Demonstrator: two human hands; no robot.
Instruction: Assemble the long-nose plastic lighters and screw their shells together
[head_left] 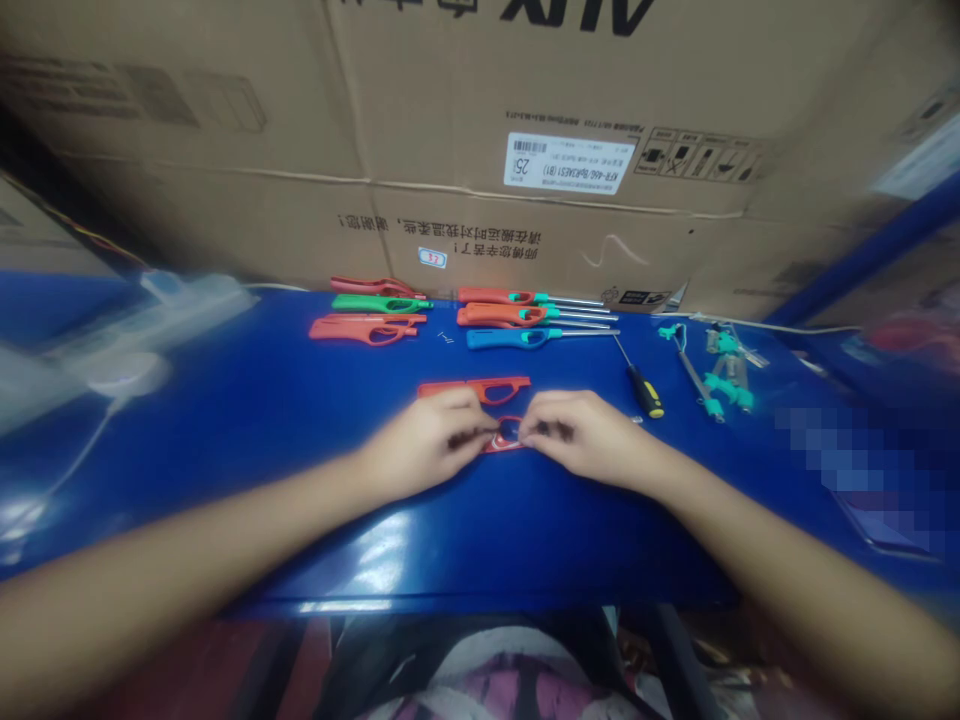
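My left hand (431, 437) and my right hand (577, 432) meet over the middle of the blue table (262, 420), both pinched on a red plastic shell piece (505, 434) that shows between the fingertips. Just beyond my left hand lies an orange-red lighter shell half (474, 388), flat on the table. Most of the held piece is hidden by my fingers.
Farther back lie red, green and orange shells (371, 305) and three assembled long-nozzle lighters (525, 318). A yellow-and-black screwdriver (640, 385) and teal-and-metal inner parts (720, 370) sit to the right. A large cardboard box (480, 140) walls the back. White items (127, 340) lie left.
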